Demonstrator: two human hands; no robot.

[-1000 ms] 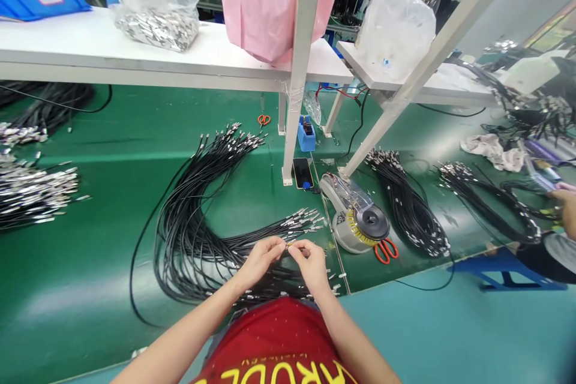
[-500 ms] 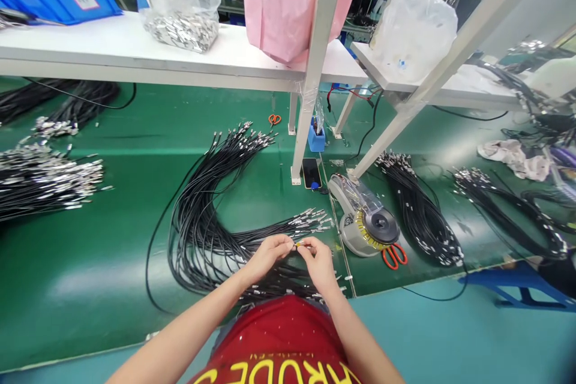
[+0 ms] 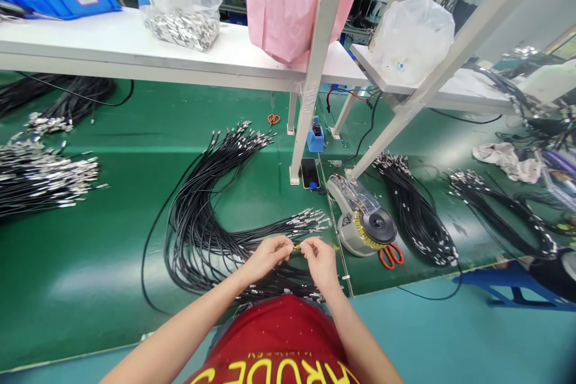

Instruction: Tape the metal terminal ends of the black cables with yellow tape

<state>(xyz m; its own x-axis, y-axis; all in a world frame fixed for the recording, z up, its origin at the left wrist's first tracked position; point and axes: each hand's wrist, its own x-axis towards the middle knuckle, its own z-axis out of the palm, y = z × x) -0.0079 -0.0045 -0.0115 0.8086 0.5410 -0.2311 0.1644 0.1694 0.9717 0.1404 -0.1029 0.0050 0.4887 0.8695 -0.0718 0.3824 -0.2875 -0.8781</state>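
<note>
My left hand (image 3: 267,258) and my right hand (image 3: 319,262) pinch a small yellow-tipped cable end (image 3: 297,246) between their fingertips, just above the green bench mat (image 3: 90,288). A large bundle of black cables with metal terminals (image 3: 198,240) fans out under and beyond my hands. Its silver ends point right, close to my fingers. More cable ends lie under my wrists, near my red shirt.
A tape dispenser (image 3: 362,222) and red scissors (image 3: 390,255) lie right of my hands. Beyond them are further cable bundles (image 3: 414,210). A phone (image 3: 310,173) lies by a white shelf post (image 3: 317,72). Bagged metal parts (image 3: 182,27) sit on the shelf above.
The view has shifted slightly, and the co-worker's hand at the right edge has gone from view. My hands stay together at the yellow-tipped end.
</note>
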